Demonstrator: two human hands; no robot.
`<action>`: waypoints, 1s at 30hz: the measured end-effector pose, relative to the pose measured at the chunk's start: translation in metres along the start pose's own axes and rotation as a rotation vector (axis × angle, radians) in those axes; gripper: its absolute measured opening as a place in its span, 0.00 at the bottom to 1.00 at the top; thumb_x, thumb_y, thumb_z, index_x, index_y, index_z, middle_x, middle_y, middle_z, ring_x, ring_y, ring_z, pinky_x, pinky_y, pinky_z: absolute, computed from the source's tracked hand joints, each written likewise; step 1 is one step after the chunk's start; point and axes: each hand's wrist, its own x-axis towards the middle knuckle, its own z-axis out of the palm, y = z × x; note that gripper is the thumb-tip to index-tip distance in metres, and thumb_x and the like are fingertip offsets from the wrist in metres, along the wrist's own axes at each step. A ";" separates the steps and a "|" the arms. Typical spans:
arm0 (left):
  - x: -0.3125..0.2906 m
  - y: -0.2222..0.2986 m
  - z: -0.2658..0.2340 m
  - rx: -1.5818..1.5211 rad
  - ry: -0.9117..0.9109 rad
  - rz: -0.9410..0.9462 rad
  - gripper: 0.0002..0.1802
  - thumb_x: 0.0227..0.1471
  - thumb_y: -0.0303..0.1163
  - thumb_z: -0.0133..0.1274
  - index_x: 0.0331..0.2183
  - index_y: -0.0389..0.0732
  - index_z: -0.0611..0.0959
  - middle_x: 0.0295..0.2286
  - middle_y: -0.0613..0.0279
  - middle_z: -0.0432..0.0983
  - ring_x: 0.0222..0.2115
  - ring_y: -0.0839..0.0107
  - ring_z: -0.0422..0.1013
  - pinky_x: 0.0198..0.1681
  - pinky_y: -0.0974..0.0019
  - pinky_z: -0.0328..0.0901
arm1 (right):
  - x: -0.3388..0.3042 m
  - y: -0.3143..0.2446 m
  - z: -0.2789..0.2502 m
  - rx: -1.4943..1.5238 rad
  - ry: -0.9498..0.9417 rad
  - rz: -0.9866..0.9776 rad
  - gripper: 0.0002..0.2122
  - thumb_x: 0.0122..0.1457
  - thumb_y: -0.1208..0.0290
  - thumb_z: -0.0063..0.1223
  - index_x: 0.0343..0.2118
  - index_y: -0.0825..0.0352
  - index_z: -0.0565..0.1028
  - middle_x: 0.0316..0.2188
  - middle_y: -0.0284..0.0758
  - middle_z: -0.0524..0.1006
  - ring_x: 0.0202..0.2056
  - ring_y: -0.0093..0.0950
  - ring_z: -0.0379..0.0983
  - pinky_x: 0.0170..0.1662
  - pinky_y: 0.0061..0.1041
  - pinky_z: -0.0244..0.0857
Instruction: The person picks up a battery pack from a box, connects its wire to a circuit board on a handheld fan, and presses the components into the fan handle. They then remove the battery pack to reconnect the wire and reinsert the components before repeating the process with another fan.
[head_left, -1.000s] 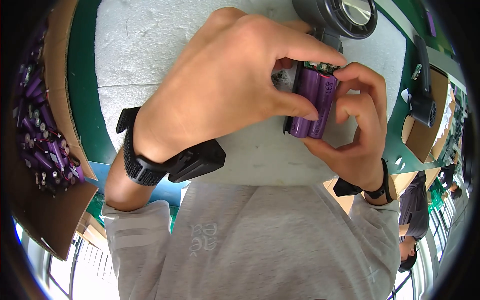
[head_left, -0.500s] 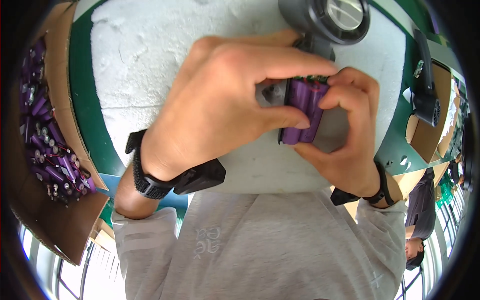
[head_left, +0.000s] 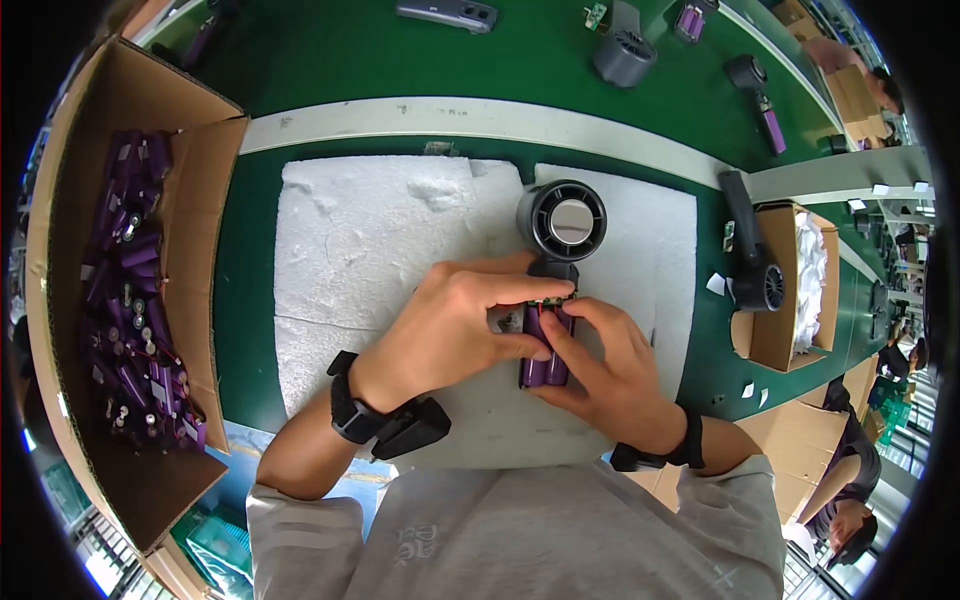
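Note:
A dark grey handheld fan (head_left: 566, 222) lies on a white foam pad (head_left: 370, 230), its round head pointing away from me. Its handle is open, showing two purple battery cells (head_left: 545, 371) side by side with a red wire. A small green circuit board (head_left: 547, 299) sits at their upper end. My left hand (head_left: 430, 325) grips the handle from the left, index finger across the board and thumb against the cells. From the right, my right hand (head_left: 615, 375) closes on the battery cells, one finger pressing near the red wire. The fingers partly hide the handle's sides.
At left stands a cardboard box (head_left: 195, 290) of loose purple battery cells (head_left: 135, 260). On the right are another fan (head_left: 755, 260) and a box of white sheets (head_left: 812, 280). More fan parts (head_left: 625, 55) and a grey device (head_left: 447, 14) lie beyond the pale rail (head_left: 400, 112). A co-worker (head_left: 850, 490) is at far right.
The view has drawn back, so more of the bench shows. A right finger has moved from the cells' right edge onto their top by the red wire. My left hand keeps its grip.

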 end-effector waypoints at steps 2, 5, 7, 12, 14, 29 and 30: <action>0.000 0.002 -0.002 0.001 -0.006 0.004 0.29 0.30 0.21 0.68 0.42 0.43 0.83 0.38 0.52 0.78 0.33 0.57 0.77 0.38 0.64 0.72 | 0.003 -0.005 -0.002 -0.169 0.002 -0.046 0.33 0.37 0.70 0.71 0.51 0.70 0.72 0.51 0.42 0.65 0.47 0.39 0.68 0.48 0.35 0.69; 0.002 0.005 -0.006 -0.003 -0.081 -0.036 0.33 0.32 0.22 0.67 0.47 0.44 0.80 0.42 0.50 0.76 0.39 0.55 0.75 0.43 0.62 0.71 | 0.008 0.000 -0.006 -0.106 -0.013 -0.051 0.33 0.39 0.68 0.70 0.51 0.70 0.71 0.52 0.42 0.66 0.49 0.40 0.68 0.49 0.36 0.68; 0.004 0.005 -0.001 0.076 0.034 0.009 0.33 0.34 0.22 0.67 0.48 0.44 0.79 0.43 0.51 0.76 0.40 0.56 0.75 0.43 0.62 0.71 | 0.016 0.008 -0.008 -0.077 -0.015 -0.057 0.33 0.40 0.67 0.70 0.52 0.71 0.71 0.52 0.43 0.66 0.49 0.40 0.68 0.49 0.36 0.67; 0.003 0.002 -0.002 0.197 0.251 0.033 0.32 0.40 0.24 0.65 0.51 0.45 0.76 0.45 0.55 0.75 0.40 0.58 0.74 0.42 0.63 0.70 | 0.106 0.067 -0.014 -0.261 0.323 0.019 0.28 0.46 0.69 0.66 0.53 0.65 0.71 0.54 0.44 0.67 0.51 0.44 0.67 0.53 0.37 0.64; 0.004 0.000 -0.007 0.184 0.255 0.025 0.32 0.41 0.24 0.64 0.51 0.44 0.75 0.45 0.55 0.75 0.40 0.58 0.73 0.41 0.63 0.70 | 0.151 0.086 -0.031 -0.505 0.468 0.048 0.26 0.50 0.65 0.63 0.53 0.62 0.70 0.55 0.42 0.67 0.51 0.45 0.67 0.54 0.37 0.63; -0.001 -0.016 -0.017 0.194 0.387 0.100 0.20 0.46 0.27 0.60 0.45 0.42 0.79 0.41 0.54 0.76 0.34 0.58 0.73 0.38 0.62 0.70 | 0.143 0.095 -0.115 -0.498 0.650 -0.010 0.25 0.49 0.72 0.63 0.52 0.61 0.71 0.45 0.44 0.72 0.48 0.38 0.69 0.53 0.31 0.63; -0.001 -0.013 -0.020 0.186 0.416 0.085 0.20 0.45 0.27 0.60 0.44 0.40 0.79 0.41 0.52 0.75 0.36 0.55 0.73 0.40 0.60 0.70 | 0.133 0.072 -0.124 -0.345 0.727 0.006 0.26 0.50 0.74 0.62 0.54 0.61 0.69 0.46 0.43 0.72 0.49 0.35 0.68 0.53 0.29 0.62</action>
